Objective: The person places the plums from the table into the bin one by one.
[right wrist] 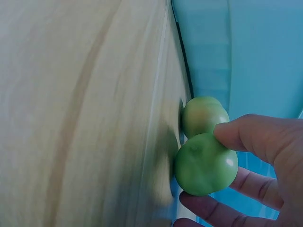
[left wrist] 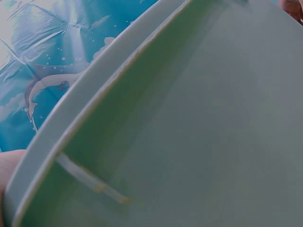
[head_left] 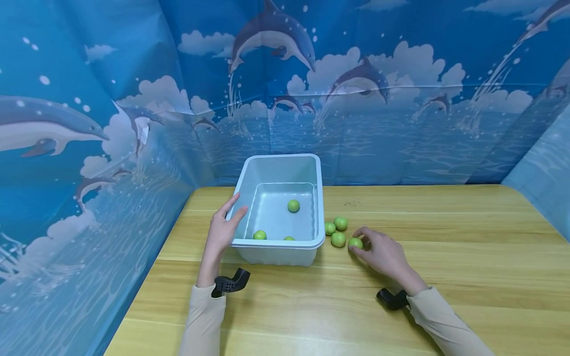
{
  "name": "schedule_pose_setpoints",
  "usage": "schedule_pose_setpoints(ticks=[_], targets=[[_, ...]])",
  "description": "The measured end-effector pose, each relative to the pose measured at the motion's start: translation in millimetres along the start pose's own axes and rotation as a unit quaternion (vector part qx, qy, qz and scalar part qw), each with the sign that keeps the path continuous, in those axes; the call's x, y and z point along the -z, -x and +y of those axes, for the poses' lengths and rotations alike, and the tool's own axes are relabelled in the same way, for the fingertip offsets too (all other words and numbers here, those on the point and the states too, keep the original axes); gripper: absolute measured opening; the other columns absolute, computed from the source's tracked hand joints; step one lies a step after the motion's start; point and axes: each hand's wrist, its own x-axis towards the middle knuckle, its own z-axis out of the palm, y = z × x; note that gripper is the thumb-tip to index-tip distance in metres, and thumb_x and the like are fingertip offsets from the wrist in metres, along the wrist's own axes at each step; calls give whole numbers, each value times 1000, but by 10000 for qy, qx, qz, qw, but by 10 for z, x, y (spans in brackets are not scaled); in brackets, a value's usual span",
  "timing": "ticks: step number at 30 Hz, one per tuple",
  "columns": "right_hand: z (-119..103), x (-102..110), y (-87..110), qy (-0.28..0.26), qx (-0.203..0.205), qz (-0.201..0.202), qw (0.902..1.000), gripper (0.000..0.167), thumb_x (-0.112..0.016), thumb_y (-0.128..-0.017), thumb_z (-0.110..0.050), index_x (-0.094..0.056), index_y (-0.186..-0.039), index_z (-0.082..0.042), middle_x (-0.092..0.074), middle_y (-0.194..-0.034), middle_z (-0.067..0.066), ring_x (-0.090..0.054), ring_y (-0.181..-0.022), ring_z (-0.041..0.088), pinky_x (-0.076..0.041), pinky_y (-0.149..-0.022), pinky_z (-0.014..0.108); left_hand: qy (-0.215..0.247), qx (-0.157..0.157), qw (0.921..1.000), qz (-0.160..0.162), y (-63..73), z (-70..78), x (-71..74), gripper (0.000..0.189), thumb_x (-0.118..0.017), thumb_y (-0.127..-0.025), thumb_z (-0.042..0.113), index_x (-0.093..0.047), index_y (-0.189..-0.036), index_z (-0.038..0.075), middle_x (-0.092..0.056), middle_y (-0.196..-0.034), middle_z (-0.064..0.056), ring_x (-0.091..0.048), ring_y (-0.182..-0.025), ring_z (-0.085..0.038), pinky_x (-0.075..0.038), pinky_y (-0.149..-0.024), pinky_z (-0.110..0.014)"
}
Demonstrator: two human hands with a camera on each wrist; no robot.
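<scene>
A pale blue plastic bin (head_left: 278, 253) stands on the table with several small round green fruits inside, one of them (head_left: 293, 205) towards its middle. My left hand (head_left: 221, 228) holds the bin's left rim, and a bit of that hand (left wrist: 10, 165) shows at the rim in the left wrist view. To the right of the bin, my right hand (head_left: 384, 254) has thumb and fingers round a smooth green fruit (right wrist: 206, 164), close over the wood. Another green fruit (right wrist: 204, 116) lies just behind it in the right wrist view.
Three loose green fruits, one (head_left: 338, 240) nearest the held one, lie between the bin and my right hand. The wooden table (head_left: 445, 237) ends at a dolphin-printed blue backdrop (head_left: 401, 143) behind and at the left.
</scene>
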Motion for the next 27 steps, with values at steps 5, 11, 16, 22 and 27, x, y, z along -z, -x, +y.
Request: schedule_pose_setpoints(ticks=[5, 11, 16, 22, 27], targets=[[-3, 7, 13, -23, 3, 32, 10000, 31, -72, -83, -30, -65, -105, -10, -65, -84, 1, -59, -73, 19, -43, -52, 35, 20, -31, 10000, 6, 0, 2, -2, 57, -60, -93, 39, -43, -144, 21, -32, -150, -10, -27, -137, -27, -28, -107, -46], [-16, 30, 21, -144, -20, 155, 9998, 32, -71, -85, -32, -65, -107, -10, -64, -85, 1, -59, -73, 17, -43, -50, 32, 27, -33, 10000, -25, -6, -1, -1, 56, -60, -94, 37, -42, -145, 22, -30, -151, -9, -25, -138, -27, -26, -107, -47], [-38, 46, 21, -224, 21, 306, 9993, 32, -71, -85, -34, -65, -107, -11, -65, -87, 3, -58, -71, 16, -43, -49, 30, 21, -6, 10000, -42, -18, -6, 0, 55, -59, -94, 36, -42, -145, 21, -29, -151, -10, -24, -138, -28, -25, -108, -48], [-85, 91, 21, -253, 130, 606, 9978, 32, -70, -85, -35, -66, -106, -11, -65, -88, 3, -59, -73, 19, -44, -52, 30, 3, 11, 10000, -78, -14, 4, 1, 55, -58, -95, 35, -42, -145, 22, -29, -151, -9, -23, -138, -27, -25, -108, -49], [-115, 133, 8, -316, 214, 814, 9960, 35, -67, -88, -40, -66, -107, -11, -65, -92, 5, -60, -77, 23, -44, -53, 33, 0, -31, 10000, -84, -10, 0, 2, 56, -59, -94, 36, -41, -145, 21, -30, -151, -10, -24, -138, -28, -26, -107, -49]])
